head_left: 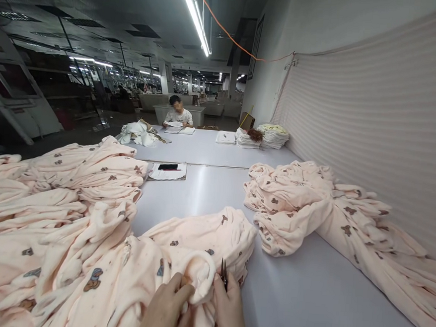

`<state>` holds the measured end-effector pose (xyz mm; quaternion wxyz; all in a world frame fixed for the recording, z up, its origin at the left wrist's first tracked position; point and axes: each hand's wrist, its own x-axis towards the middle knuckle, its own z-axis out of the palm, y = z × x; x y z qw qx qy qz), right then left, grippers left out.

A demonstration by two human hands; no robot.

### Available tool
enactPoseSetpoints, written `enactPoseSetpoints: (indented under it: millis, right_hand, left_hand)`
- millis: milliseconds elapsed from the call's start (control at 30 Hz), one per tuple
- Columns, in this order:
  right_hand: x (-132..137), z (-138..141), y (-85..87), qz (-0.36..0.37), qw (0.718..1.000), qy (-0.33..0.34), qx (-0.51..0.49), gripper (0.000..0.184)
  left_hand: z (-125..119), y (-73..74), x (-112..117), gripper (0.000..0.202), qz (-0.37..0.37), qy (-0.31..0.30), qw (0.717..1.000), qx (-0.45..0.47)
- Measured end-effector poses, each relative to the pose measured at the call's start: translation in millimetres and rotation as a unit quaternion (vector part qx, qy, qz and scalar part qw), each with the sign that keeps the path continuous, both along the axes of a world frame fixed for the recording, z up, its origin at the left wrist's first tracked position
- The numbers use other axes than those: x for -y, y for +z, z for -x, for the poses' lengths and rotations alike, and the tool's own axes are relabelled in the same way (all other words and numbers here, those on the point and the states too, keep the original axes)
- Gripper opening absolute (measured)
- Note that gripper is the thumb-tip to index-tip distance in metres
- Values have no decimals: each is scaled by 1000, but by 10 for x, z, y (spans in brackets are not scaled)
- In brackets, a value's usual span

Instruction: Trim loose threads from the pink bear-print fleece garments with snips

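A pale pink fleece garment printed with small bears lies bunched in front of me. My left hand is closed on the rolled edge of a tube-like opening in it, probably a cuff. To the right of that opening, my right hand is closed around small dark thread snips, their pointed blades sticking up past the fingers. The right thumb lies against the fabric edge. The snips' handles are mostly hidden in the palm.
More pink garments are heaped at left and right on the pale table. A clipboard with a dark phone lies farther off. Folded white stacks stand at the far end, where a person sits with papers.
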<state>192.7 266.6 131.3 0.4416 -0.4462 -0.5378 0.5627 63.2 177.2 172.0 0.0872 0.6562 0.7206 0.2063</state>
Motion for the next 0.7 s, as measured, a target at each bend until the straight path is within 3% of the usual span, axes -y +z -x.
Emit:
enactPoseSetpoints:
  millis: [133, 300, 400, 533, 633, 700]
  right_hand:
    - [-5, -119, 170, -98, 991, 41, 80, 21]
    - [142, -263, 165, -241, 955, 64, 160, 24]
    - [144, -247, 153, -256, 947, 59, 186, 20]
    - [78, -144, 131, -245, 959, 46, 132, 20]
    - [126, -57, 51, -271, 949, 58, 150, 21]
    - [175, -17, -12, -290, 939, 69, 173, 21]
  left_hand:
    - [69, 74, -25, 17, -48, -6, 994, 95]
    - [53, 28, 14, 18, -47, 4, 987, 152]
    - [69, 92, -18, 27, 7, 38, 971, 237]
    - [169, 229, -132, 28, 107, 67, 917, 377]
    - [253, 242, -178, 23, 135, 67, 883, 444]
    - [285, 216, -133, 21, 156, 64, 876, 451]
